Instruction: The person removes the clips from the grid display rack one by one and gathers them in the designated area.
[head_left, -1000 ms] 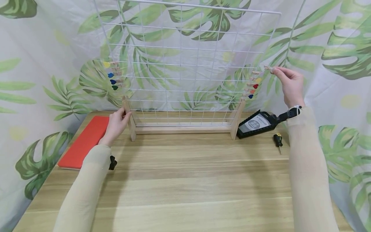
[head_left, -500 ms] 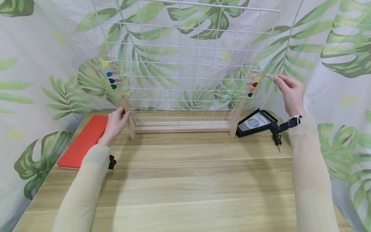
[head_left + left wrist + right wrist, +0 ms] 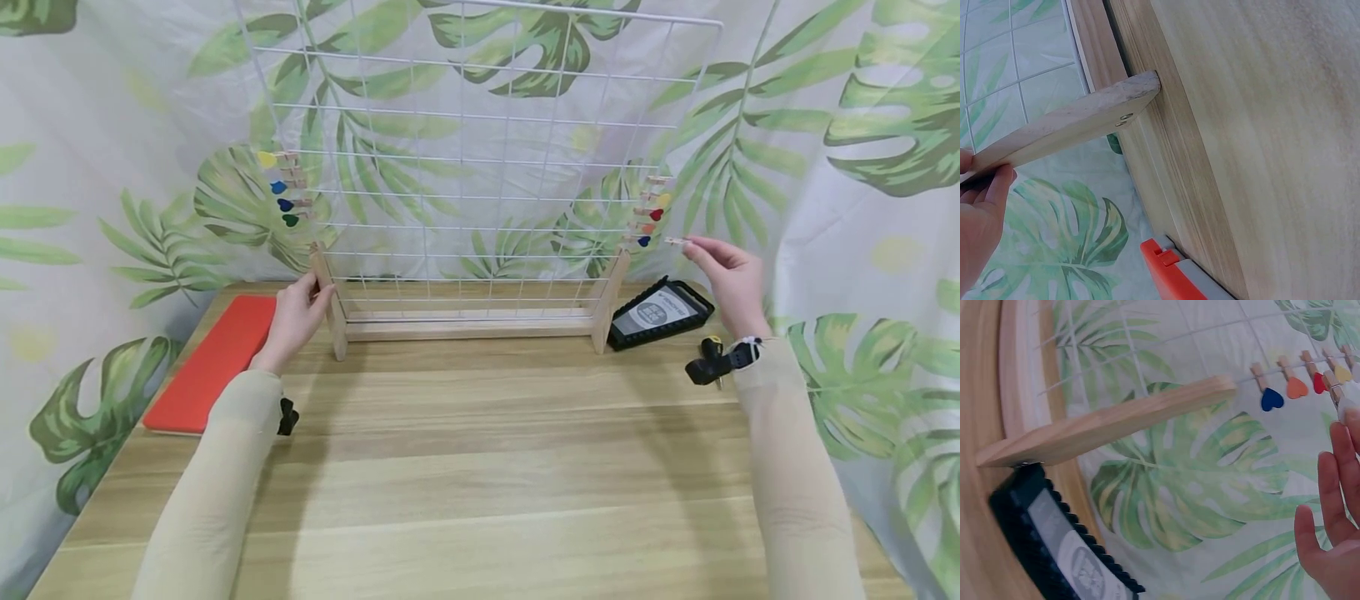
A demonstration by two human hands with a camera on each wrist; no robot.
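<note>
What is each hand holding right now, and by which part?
The right hand pinches a small wooden clothespin by one end, between thumb and fingertips. The left hand grips the left wooden upright of the grid stand, near its top.

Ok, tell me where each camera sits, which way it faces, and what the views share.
Head: worn on the head, facing forward and down at the wire grid rack on the table; both sleeved arms, the left hand and the right hand show.
Left wrist: looks past fingertips at the rack's left wooden post.
Right wrist: looks past fingers at the right wooden post, heart clips and black case.
Shared: the rack appears in all three.
</note>
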